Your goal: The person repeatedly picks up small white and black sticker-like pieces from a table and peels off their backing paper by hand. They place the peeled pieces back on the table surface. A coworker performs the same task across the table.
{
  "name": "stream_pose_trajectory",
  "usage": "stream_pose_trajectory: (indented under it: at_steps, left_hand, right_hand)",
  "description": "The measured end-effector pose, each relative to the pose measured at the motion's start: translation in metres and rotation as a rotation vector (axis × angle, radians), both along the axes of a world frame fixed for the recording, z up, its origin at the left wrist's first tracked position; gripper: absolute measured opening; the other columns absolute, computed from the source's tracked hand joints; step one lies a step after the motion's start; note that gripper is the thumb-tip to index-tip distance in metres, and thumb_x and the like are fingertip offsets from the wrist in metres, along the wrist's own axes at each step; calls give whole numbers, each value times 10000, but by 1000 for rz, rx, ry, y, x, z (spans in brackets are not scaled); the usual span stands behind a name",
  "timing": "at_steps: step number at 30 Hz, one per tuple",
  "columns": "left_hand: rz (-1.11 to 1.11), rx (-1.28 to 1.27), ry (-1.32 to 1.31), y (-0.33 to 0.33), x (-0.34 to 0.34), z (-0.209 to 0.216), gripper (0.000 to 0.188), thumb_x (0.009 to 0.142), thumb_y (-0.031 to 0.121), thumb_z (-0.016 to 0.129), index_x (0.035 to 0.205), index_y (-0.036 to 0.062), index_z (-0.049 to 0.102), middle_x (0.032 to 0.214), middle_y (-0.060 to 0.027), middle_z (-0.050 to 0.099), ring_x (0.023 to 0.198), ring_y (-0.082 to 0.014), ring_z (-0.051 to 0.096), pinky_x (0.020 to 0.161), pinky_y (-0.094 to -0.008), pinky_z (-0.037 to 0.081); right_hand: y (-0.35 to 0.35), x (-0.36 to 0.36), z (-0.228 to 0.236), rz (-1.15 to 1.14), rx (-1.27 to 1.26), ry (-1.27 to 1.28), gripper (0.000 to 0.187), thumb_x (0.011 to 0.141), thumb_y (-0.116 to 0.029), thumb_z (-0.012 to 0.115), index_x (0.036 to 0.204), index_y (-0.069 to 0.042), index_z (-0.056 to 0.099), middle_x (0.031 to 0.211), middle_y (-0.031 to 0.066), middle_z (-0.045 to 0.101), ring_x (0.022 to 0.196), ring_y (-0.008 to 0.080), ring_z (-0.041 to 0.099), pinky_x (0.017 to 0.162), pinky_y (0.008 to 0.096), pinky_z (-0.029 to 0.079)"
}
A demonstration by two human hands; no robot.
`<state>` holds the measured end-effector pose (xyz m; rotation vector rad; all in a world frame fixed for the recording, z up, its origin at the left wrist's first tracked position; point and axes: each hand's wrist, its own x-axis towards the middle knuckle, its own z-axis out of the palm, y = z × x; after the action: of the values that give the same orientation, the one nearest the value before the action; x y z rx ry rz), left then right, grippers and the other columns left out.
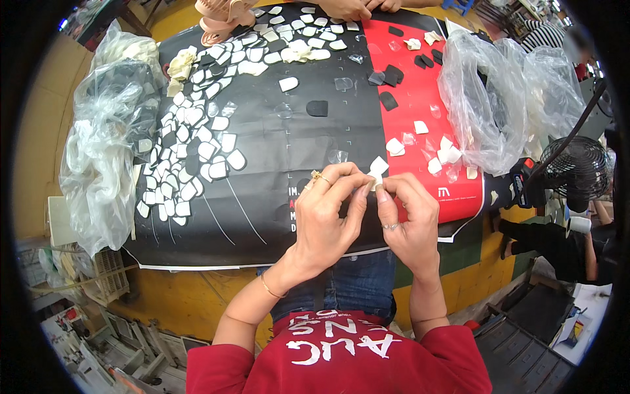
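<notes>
Between the fingertips of both hands is a small white pad (378, 167), its upper end showing above them. My left hand (331, 213), with a ring and a bracelet, pinches it from the left. My right hand (412, 220) pinches from the right, thumb and fingers close together. The pad's lower part is hidden by the fingers. Just beyond them on the table lie white scraps (395, 146) and a clear plastic piece (338, 156). Farther off rest a black rounded pad (317, 108) and a white rounded pad (288, 84).
Many white rounded pads (193, 116) spread over the left and far side of the black and red table cover (262, 151). Crumpled clear plastic bags (102, 157) flank the table, another bag (482, 98) at right. Another person's hands (357, 8) are at the far edge. A black fan (574, 167) stands right.
</notes>
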<state>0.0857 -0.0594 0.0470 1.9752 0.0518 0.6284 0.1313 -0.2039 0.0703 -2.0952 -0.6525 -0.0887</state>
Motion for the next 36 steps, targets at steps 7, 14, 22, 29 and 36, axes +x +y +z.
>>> stream_pose_trajectory:
  at_steps: [7, 14, 22, 29, 36]
  left_hand:
    - [252, 205, -8, 46, 30, 5, 133, 837, 41, 721, 968, 36, 698, 985, -102, 660, 695, -226, 619, 649, -369, 494]
    - [-100, 28, 36, 18, 9, 6, 367, 759, 173, 835, 1094, 72, 722, 1000, -100, 650, 818, -268, 639, 738, -355, 499]
    - [-103, 80, -17, 10, 15, 2, 122, 820, 96, 765, 896, 47, 683, 914, -76, 650, 787, -269, 636, 712, -375, 477]
    - [186, 315, -111, 36, 42, -1, 98, 843, 101, 733, 895, 62, 660, 946, -85, 648, 782, -261, 637, 680, -382, 476]
    - [112, 237, 33, 55, 43, -10, 165, 865, 106, 737, 1019, 60, 698, 858, -77, 705, 634, -219, 635, 664, -349, 468]
  right_hand:
    - [-13, -1, 3, -31, 108, 96, 75, 894, -24, 652, 916, 46, 667, 832, 116, 660, 684, 220, 621, 663, 321, 489]
    - [-9, -1, 0, -19, 92, 67, 101, 914, -41, 659, 952, 53, 667, 862, 126, 664, 749, 229, 631, 685, 322, 499]
    - [-8, -1, 2, 0, 2, 20, 90, 887, -48, 684, 938, 24, 670, 875, 129, 666, 743, 279, 618, 685, 364, 488]
    - [-13, -3, 0, -41, 87, 19, 75, 877, -26, 674, 890, 46, 660, 803, 127, 641, 681, 232, 617, 648, 323, 491]
    - [-20, -4, 0, -54, 142, 112, 83, 904, -16, 649, 877, 62, 647, 794, 125, 639, 686, 199, 626, 657, 293, 497]
